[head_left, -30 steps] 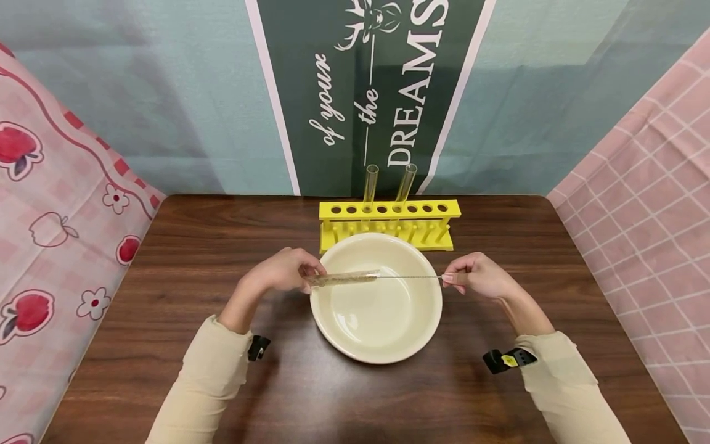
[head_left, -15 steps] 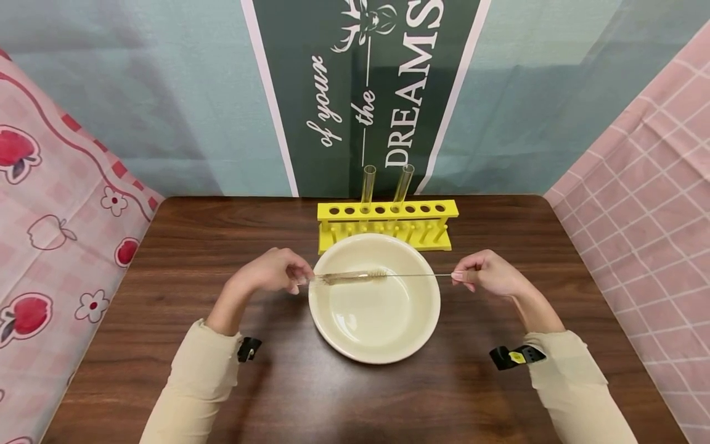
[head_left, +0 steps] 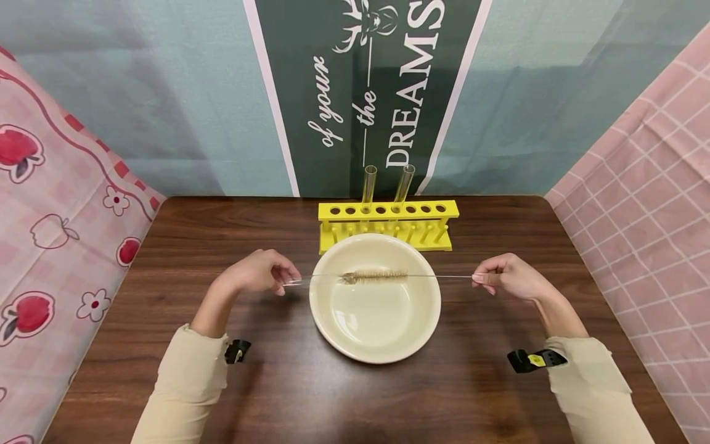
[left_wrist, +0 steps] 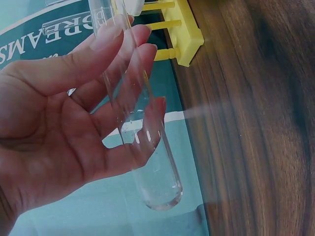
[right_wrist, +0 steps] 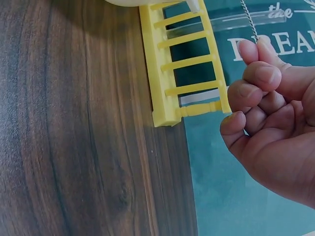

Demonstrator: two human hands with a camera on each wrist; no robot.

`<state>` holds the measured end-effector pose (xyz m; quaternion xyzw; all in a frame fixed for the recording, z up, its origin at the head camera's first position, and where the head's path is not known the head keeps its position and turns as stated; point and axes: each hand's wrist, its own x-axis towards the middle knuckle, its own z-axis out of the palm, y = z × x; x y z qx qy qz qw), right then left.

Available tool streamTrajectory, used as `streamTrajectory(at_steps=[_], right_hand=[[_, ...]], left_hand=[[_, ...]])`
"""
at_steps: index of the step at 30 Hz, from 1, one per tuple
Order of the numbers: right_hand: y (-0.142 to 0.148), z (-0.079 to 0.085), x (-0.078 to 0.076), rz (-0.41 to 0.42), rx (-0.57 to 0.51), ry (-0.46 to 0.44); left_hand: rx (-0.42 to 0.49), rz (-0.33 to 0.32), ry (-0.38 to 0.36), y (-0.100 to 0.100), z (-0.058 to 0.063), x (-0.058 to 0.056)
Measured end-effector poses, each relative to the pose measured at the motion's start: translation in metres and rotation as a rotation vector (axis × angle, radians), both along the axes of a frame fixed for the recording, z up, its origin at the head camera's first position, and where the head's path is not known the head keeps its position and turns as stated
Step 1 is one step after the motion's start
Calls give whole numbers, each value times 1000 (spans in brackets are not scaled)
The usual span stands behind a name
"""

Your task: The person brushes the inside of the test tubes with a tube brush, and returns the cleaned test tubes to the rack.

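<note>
My left hand [head_left: 261, 271] holds a clear glass test tube [left_wrist: 165, 189] between thumb and fingers, its rounded closed end pointing away past the little finger in the left wrist view. In the head view the tube lies level, its mouth over the cream basin [head_left: 377, 348]. A test tube brush [head_left: 381, 275] with tan bristles stretches in line with it; the bristles show outside the tube, with their tufted tip right at the mouth. Thumb and index finger of my right hand [head_left: 507, 277] pinch the far end of the twisted wire handle [right_wrist: 250, 22].
Behind the basin stands a yellow test tube rack [head_left: 388, 210], with two glass tubes [head_left: 368, 185] upright in its holes. The basin sits mid-table on dark wood [head_left: 383, 407]. Patterned cloths hang behind and at both sides.
My hands have drawn apart, the right one moving right and the left one left. The bristles have slid from inside the test tube out to its mouth.
</note>
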<state>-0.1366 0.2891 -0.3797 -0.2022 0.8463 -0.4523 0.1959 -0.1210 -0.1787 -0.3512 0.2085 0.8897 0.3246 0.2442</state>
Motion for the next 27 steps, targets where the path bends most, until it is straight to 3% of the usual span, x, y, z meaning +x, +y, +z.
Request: streamTrajectory(at_steps=[11, 15, 19, 27], right_hand=[[7, -5, 1, -30, -17, -59], [5, -6, 2, -43, -30, -139], [2, -5, 2, -57, -33, -201], [-7, 0, 0, -58, -205, -381]], left_hand=[[-8, 68, 12, 0, -2, 3], [-11, 100, -1, 1, -4, 4], [-7, 117, 35, 2, -6, 5], [0, 174, 106, 11, -7, 8]])
